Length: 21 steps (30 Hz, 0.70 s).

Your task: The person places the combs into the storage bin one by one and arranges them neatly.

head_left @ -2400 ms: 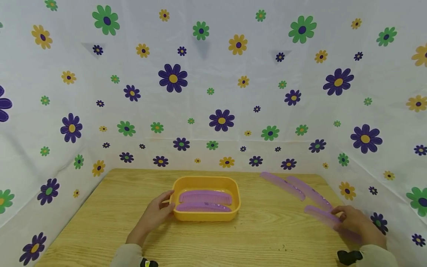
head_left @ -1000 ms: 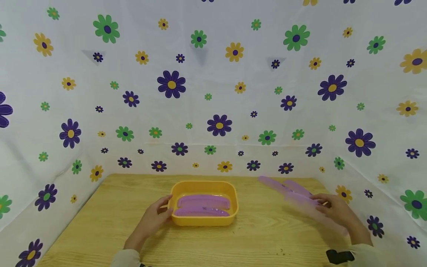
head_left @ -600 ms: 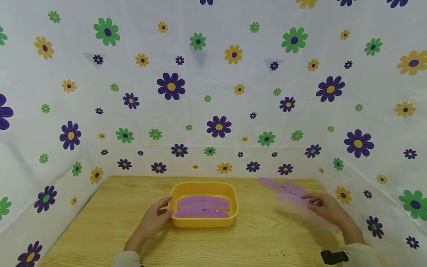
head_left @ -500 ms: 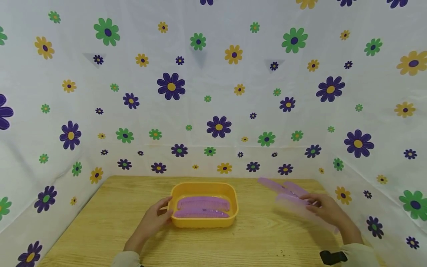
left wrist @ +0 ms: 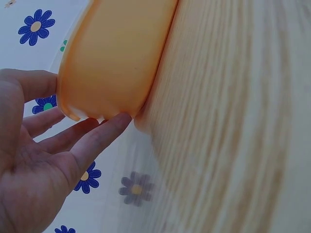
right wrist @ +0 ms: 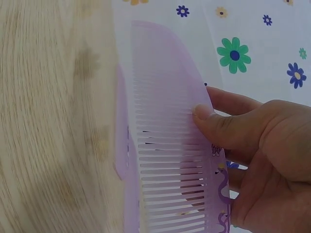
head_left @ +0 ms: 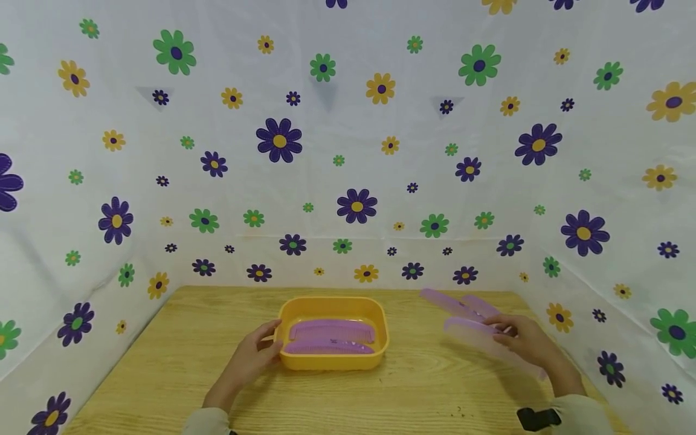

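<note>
A yellow plastic tub (head_left: 333,362) stands on the table, with two purple combs lying in it, a rear comb (head_left: 331,326) and a front comb (head_left: 326,348). At its left end my left hand (head_left: 244,362) grips the tub, the thumb against the side wall and fingers at the rim in the left wrist view. My right hand (head_left: 530,344) pinches a translucent purple comb (right wrist: 165,63) by its spine, thumb on the near face and fingers behind. That comb is tilted above the table, right of the tub, its teeth toward the wood in the right wrist view.
Two more purple combs lie at the back right, a left comb (head_left: 441,298) and a right comb (head_left: 478,303), the latter partly hidden by my right hand. A wooden table (head_left: 326,402) bears everything. White flower-print sheeting (head_left: 337,175) encloses the back and both sides.
My right hand has lifted the comb off the table's right side and carried it leftward, toward the tub. The left hand stays at the tub. The head view has tilted slightly up.
</note>
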Each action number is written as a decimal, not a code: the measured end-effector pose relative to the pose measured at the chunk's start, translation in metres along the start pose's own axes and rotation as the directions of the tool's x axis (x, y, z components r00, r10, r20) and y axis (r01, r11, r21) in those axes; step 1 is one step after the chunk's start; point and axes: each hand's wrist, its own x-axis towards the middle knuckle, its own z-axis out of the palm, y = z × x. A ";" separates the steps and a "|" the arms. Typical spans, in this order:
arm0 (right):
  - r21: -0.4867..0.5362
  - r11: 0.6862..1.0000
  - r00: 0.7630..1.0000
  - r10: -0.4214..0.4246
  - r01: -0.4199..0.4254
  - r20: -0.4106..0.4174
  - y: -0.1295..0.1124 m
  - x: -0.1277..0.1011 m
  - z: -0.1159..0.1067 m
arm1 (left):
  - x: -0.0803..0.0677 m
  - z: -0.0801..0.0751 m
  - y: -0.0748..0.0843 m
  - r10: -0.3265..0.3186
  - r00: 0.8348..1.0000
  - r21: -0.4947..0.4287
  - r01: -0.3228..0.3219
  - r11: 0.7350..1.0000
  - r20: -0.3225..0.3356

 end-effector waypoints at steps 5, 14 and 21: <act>0.000 1.000 1.000 -0.004 0.004 -0.008 -0.002 0.001 0.000 | 0.000 0.000 -0.001 0.010 1.000 -0.007 -0.010 1.000 0.001; 0.035 0.998 0.998 -0.057 0.057 -0.001 -0.010 0.004 0.001 | -0.002 -0.001 0.001 0.009 1.000 -0.014 -0.009 1.000 0.008; 0.021 0.998 0.998 -0.065 0.065 0.019 -0.016 0.012 -0.002 | -0.002 0.001 0.002 0.013 1.000 -0.010 -0.013 1.000 0.005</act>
